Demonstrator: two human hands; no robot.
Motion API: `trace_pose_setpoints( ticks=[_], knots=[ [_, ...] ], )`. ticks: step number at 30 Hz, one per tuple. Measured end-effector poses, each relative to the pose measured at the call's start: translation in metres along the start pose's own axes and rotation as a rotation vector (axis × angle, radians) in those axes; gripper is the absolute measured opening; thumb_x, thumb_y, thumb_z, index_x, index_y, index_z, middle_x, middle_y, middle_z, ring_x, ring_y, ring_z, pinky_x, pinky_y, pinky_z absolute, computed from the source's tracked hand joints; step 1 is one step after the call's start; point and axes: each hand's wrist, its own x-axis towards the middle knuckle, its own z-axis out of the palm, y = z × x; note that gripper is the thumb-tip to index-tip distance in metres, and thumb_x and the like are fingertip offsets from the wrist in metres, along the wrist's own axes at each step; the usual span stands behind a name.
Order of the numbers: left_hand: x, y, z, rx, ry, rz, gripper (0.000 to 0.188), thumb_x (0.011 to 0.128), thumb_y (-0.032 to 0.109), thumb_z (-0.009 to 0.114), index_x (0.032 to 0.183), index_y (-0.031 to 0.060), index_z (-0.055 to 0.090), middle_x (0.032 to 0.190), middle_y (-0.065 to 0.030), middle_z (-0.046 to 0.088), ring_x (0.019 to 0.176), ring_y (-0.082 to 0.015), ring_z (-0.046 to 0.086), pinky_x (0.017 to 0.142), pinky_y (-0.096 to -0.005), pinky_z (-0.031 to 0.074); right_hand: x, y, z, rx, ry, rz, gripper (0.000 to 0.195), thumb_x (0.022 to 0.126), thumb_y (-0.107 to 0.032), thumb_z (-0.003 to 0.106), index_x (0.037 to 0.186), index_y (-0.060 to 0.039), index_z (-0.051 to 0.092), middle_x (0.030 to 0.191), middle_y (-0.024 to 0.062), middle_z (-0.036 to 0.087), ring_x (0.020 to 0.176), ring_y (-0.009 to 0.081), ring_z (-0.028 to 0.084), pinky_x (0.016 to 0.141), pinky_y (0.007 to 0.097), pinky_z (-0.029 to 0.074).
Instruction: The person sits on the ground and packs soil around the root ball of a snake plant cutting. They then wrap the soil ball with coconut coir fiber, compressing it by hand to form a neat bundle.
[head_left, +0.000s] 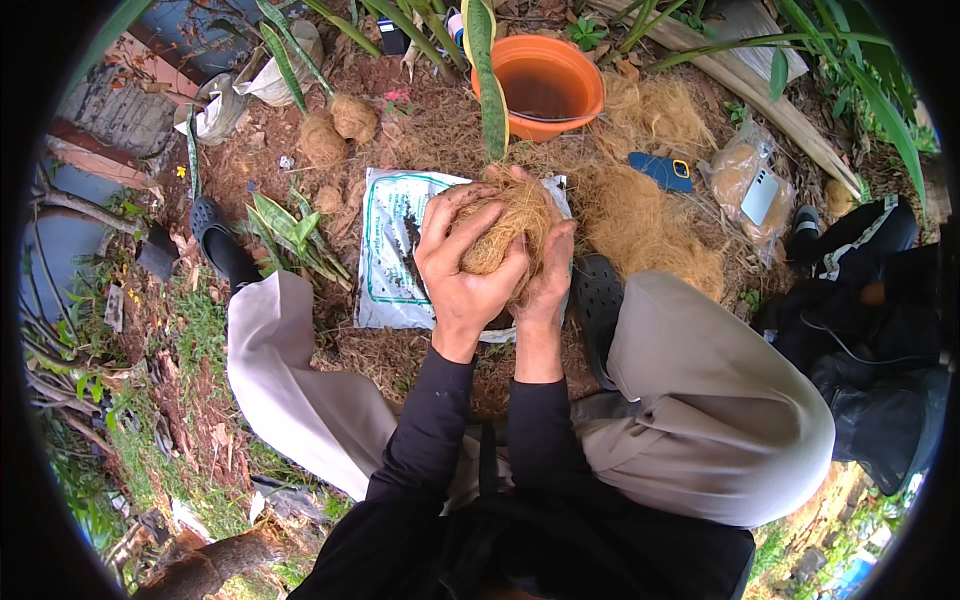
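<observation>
Both hands are cupped around a ball of tan coconut fibre (499, 238), from which a tall snake plant leaf (489, 90) with yellow edges rises. My left hand (461, 259) covers its left and near side, the fingers spread over the strands. On the right, my right hand (551, 259) presses against the fibre, its fingers partly hidden. Beneath them lies a white plastic bag (386, 247) with green print, dark soil (405, 274) scattered on it. The base of the leaf is buried in the ball and cannot be seen.
An orange bucket (540, 124) of brownish water stands beyond my hands. Loose coconut fibre (645, 225) is heaped to the right, near a blue phone (660, 171). Two fibre-wrapped balls (322, 140) and cut snake plant leaves (289, 225) lie left. Another person's leg (862, 232) is at far right.
</observation>
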Motion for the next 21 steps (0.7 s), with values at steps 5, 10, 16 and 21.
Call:
trace_pose_setpoints(
  ticks=[5,10,16,21],
  knots=[
    [0.012,0.007,-0.008,-0.111,-0.220,0.069,0.049,0.070,0.012,0.081,0.116,-0.0023,0.071,0.124,-0.0183,0.066,0.121,-0.0350,0.060,0.105,-0.0443,0.047,-0.003,0.007,-0.026,0.172,0.211,0.222,0.044,0.104,-0.036,0.056,0.125,0.0022,0.060,0.114,0.0157,0.068,0.106,0.0225,0.068,0.090,0.0365,0.057],
    [-0.004,-0.015,-0.002,-0.652,0.065,-0.204,0.072,0.087,0.049,0.079,0.135,-0.0020,0.061,0.140,-0.0217,0.057,0.135,-0.0337,0.052,0.110,-0.0448,0.044,-0.006,0.001,-0.025,0.582,0.122,0.346,0.047,0.104,-0.034,0.053,0.134,0.0009,0.056,0.122,0.0182,0.066,0.109,0.0304,0.069,0.093,0.0442,0.059],
    [-0.006,-0.003,0.005,-0.344,0.049,-0.091,0.048,0.079,0.025,0.083,0.116,-0.0019,0.070,0.126,-0.0193,0.065,0.124,-0.0336,0.061,0.106,-0.0448,0.047,0.001,0.005,0.007,0.345,0.128,-0.022,0.060,0.100,-0.024,0.055,0.152,-0.0004,0.038,0.149,0.0209,0.051,0.134,0.0315,0.054,0.111,0.0460,0.048],
    [-0.003,0.003,-0.001,-0.178,0.086,-0.101,0.027,0.073,0.002,0.076,0.099,-0.0033,0.073,0.111,-0.0174,0.070,0.111,-0.0311,0.066,0.100,-0.0419,0.050,0.005,0.001,-0.011,-0.029,-0.059,-0.084,0.048,0.101,-0.026,0.053,0.138,0.0058,0.055,0.140,0.0242,0.059,0.128,0.0320,0.058,0.112,0.0442,0.045]
  ],
)
